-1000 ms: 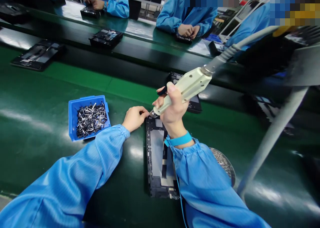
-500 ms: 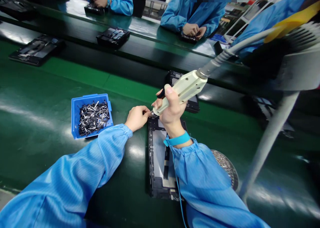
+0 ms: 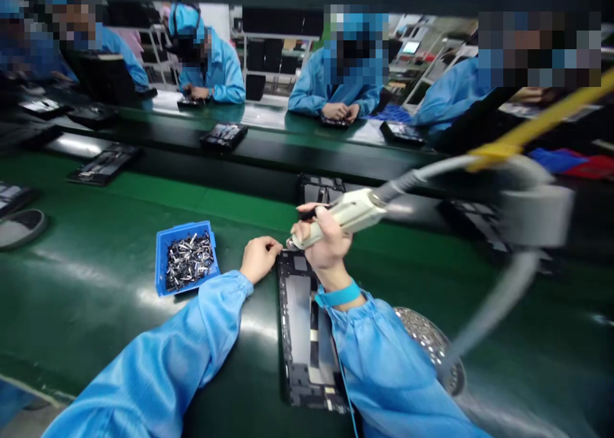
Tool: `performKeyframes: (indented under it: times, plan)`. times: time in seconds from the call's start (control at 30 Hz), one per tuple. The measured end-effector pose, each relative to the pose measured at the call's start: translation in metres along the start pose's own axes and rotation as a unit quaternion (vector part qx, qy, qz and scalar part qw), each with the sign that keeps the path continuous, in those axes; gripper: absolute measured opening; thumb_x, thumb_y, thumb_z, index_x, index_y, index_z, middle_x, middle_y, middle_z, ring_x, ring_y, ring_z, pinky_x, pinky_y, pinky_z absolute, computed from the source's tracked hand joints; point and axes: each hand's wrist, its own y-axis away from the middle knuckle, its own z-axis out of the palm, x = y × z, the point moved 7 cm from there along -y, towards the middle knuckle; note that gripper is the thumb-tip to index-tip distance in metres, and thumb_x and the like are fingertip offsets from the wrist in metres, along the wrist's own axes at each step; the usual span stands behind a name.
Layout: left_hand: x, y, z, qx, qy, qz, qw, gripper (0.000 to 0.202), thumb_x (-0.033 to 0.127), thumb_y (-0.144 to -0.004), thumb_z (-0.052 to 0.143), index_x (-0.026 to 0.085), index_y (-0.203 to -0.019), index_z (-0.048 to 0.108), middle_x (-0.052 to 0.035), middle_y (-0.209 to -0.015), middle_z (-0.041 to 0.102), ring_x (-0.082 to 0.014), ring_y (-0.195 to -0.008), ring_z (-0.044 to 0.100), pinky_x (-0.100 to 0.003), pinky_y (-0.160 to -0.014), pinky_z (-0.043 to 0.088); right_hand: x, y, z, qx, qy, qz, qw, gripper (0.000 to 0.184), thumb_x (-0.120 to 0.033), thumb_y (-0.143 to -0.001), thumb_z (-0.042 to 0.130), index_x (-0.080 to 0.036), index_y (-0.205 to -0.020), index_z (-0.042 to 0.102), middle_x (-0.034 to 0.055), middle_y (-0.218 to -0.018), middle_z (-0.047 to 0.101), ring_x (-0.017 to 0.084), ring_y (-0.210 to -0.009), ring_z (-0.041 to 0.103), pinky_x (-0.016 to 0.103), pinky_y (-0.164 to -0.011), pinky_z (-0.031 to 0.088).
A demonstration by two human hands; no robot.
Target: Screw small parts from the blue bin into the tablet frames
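My right hand [image 3: 330, 246] is wrapped around a cream-coloured power screwdriver [image 3: 361, 209], whose hose runs up to the right. The tool is tilted, its metal tip at the far left corner of an opened black tablet-like device [image 3: 300, 323]. That device lies lengthwise on the green bench, its inner parts exposed and its right side partly under my right forearm. My left hand [image 3: 260, 259] is closed at the same corner, thumb and fingertips pinched together beside the tip. Whatever may be between those fingertips is too small to make out.
Left of my left hand stands a blue bin [image 3: 160, 265] of small black and silver parts. A round metal dish of screws [image 3: 422, 329] sits beyond my right forearm. More opened devices [image 3: 103, 164] lie on the dark conveyor and benches. Several co-workers [image 3: 211, 67] sit opposite.
The view has tilted up, showing more of the people opposite. The screwdriver lies at a flatter angle than before, still in my right hand. My left hand stays at the device's corner.
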Motion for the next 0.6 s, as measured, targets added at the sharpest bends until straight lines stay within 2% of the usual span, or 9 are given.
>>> performKeyframes:
  times: [0.1,0.17,0.23,0.27,0.37,0.43,0.5,0.57,0.6]
  plan:
    - [0.008,0.026,-0.011,0.035,-0.039,0.001,0.999,0.015,0.025,-0.097,0.062,0.017,-0.096,0.075,-0.0109,-0.102,0.074,-0.0239,-0.097,0.072,-0.035,-0.091,0.054,-0.028,0.002,-0.002,-0.014,-0.030,-0.036,0.999,0.040,-0.060,-0.077,0.079,-0.021,-0.081,0.073,-0.0080,-0.042,0.047,0.012,-0.034,0.045,0.028,-0.040,0.042]
    - [0.010,0.056,-0.010,-0.008,-0.095,-0.013,0.995,0.024,0.039,-0.097,0.063,0.017,-0.096,0.072,-0.0147,-0.106,0.071,-0.0299,-0.101,0.070,-0.042,-0.094,0.054,-0.043,0.002,-0.007,-0.010,-0.047,-0.058,0.997,0.038,-0.058,-0.078,0.078,-0.021,-0.080,0.073,-0.0069,-0.042,0.047,0.013,-0.034,0.046,0.028,-0.040,0.040]
    - [0.010,0.091,0.001,-0.094,-0.152,-0.037,0.983,0.033,0.050,-0.093,0.066,0.018,-0.087,0.068,-0.0187,-0.108,0.068,-0.0373,-0.110,0.066,-0.048,-0.097,0.052,-0.052,0.001,-0.014,0.011,-0.071,-0.075,0.995,0.034,-0.055,-0.076,0.077,-0.021,-0.076,0.073,-0.0063,-0.041,0.046,0.013,-0.034,0.044,0.029,-0.040,0.038]
    - [0.010,0.108,0.005,-0.117,-0.157,-0.045,0.980,0.034,0.052,-0.092,0.066,0.018,-0.090,0.066,-0.0207,-0.114,0.066,-0.0400,-0.117,0.063,-0.051,-0.101,0.050,-0.054,0.000,-0.017,0.026,-0.083,-0.079,0.993,0.032,-0.052,-0.074,0.076,-0.021,-0.073,0.073,-0.0059,-0.040,0.045,0.013,-0.034,0.043,0.029,-0.040,0.038]
    - [0.012,0.145,0.021,-0.126,-0.088,-0.083,0.985,0.032,0.047,-0.091,0.066,0.019,-0.104,0.059,-0.0193,-0.119,0.063,-0.0373,-0.118,0.059,-0.051,-0.104,0.046,-0.062,-0.005,-0.022,0.070,-0.101,-0.071,0.990,0.029,-0.050,-0.068,0.072,-0.021,-0.066,0.073,-0.0044,-0.039,0.042,0.012,-0.034,0.039,0.031,-0.041,0.036]
    - [0.009,0.153,0.035,-0.105,0.022,-0.118,0.987,0.032,0.041,-0.090,0.067,0.022,-0.111,0.052,-0.0125,-0.110,0.063,-0.0285,-0.102,0.062,-0.043,-0.097,0.048,-0.073,-0.007,-0.022,0.083,-0.094,-0.065,0.990,0.031,-0.054,-0.064,0.068,-0.023,-0.062,0.072,-0.0035,-0.037,0.038,0.013,-0.034,0.036,0.032,-0.039,0.034]
    - [0.006,0.149,0.041,-0.066,0.149,-0.132,0.978,0.035,0.036,-0.090,0.069,0.023,-0.115,0.048,-0.0078,-0.106,0.062,-0.0210,-0.088,0.060,-0.035,-0.086,0.050,-0.093,-0.007,-0.024,0.094,-0.084,-0.065,0.990,0.030,-0.057,-0.061,0.066,-0.028,-0.060,0.072,-0.0016,-0.037,0.034,0.015,-0.033,0.033,0.036,-0.039,0.029]
    - [0.007,0.133,0.028,-0.021,0.231,-0.103,0.967,0.038,0.033,-0.089,0.072,0.023,-0.117,0.048,-0.0078,-0.109,0.062,-0.0184,-0.088,0.061,-0.031,-0.082,0.050,-0.117,-0.003,-0.032,0.113,-0.079,-0.073,0.988,0.028,-0.059,-0.060,0.067,-0.032,-0.058,0.073,0.0006,-0.036,0.033,0.016,-0.033,0.032,0.039,-0.039,0.026]
    - [0.009,0.120,0.012,0.007,0.243,-0.079,0.967,0.039,0.031,-0.088,0.073,0.022,-0.118,0.049,-0.0087,-0.111,0.063,-0.0186,-0.093,0.063,-0.030,-0.084,0.051,-0.129,0.001,-0.038,0.122,-0.076,-0.078,0.987,0.027,-0.059,-0.061,0.068,-0.033,-0.058,0.074,0.0015,-0.035,0.033,0.016,-0.033,0.032,0.041,-0.040,0.026]
